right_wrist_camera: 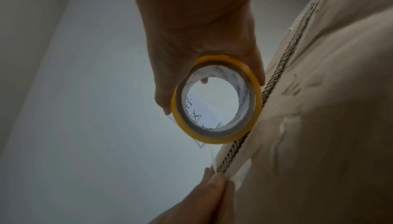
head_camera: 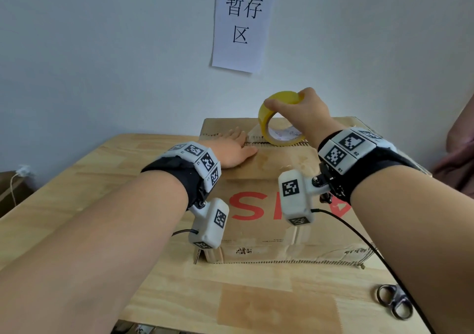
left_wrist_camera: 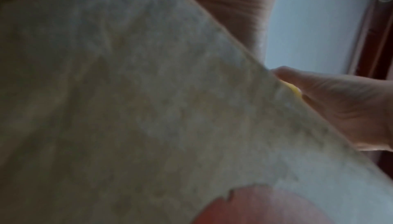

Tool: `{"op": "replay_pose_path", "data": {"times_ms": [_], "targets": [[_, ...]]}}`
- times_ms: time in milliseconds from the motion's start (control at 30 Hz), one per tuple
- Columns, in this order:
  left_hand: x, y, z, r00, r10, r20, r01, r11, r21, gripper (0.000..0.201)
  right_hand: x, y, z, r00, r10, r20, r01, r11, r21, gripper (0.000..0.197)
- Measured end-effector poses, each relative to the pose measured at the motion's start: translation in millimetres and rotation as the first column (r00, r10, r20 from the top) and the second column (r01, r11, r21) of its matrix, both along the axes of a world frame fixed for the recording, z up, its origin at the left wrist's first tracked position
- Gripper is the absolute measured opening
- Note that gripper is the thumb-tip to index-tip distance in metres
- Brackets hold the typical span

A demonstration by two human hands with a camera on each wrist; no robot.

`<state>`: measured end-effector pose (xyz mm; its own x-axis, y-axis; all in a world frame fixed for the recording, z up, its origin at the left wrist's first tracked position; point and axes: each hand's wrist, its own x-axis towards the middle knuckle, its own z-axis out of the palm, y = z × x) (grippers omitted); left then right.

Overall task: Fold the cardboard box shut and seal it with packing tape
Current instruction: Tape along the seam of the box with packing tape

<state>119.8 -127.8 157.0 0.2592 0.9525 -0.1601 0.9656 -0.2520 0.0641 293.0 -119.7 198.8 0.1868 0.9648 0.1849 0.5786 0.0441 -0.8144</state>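
Note:
A brown cardboard box [head_camera: 259, 169] with red lettering lies on the wooden table [head_camera: 77, 180], its top flaps folded shut along a middle seam. My left hand [head_camera: 234, 146] lies flat on the box top at the left end of the seam, fingers straight. My right hand [head_camera: 298, 110] grips a yellow roll of packing tape [head_camera: 275, 121] standing on edge on the seam. A strip of tape runs from the roll leftward to my left hand. In the right wrist view the tape roll [right_wrist_camera: 217, 99] sits against the seam, with the left hand's fingertips [right_wrist_camera: 214, 182] below.
Metal scissors [head_camera: 393, 304] lie on the table at the front right. A white paper sign [head_camera: 242, 24] hangs on the wall behind the box. Another person's arm [head_camera: 461, 149] shows at the right edge. A cable runs from my right wrist camera across the table.

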Motion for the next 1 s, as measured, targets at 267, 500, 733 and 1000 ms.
{"op": "replay_pose_path", "data": {"times_ms": [267,500,733,1000], "targets": [[0.1,-9.2,5.3,1.000,-0.005,0.006,0.005,1.000,-0.014,0.064,1.9,-1.0,20.6,0.966,-0.054,0.254,0.041,0.998,0.056,0.079],[2.5,-10.7,5.4,1.000,-0.017,-0.003,0.017,1.000,-0.001,0.064,17.2,-2.0,2.0,0.918,-0.047,0.393,0.032,0.998,0.045,0.081],[26.3,-18.9,12.4,0.998,-0.040,-0.039,0.037,0.997,-0.065,0.064,25.0,1.6,8.9,0.909,0.069,0.411,-0.059,0.998,-0.039,0.058],[20.7,-19.0,16.3,0.990,-0.136,0.031,0.138,0.988,-0.075,0.059,13.8,4.1,11.9,0.847,0.060,0.529,-0.032,0.998,-0.061,0.058]]}}
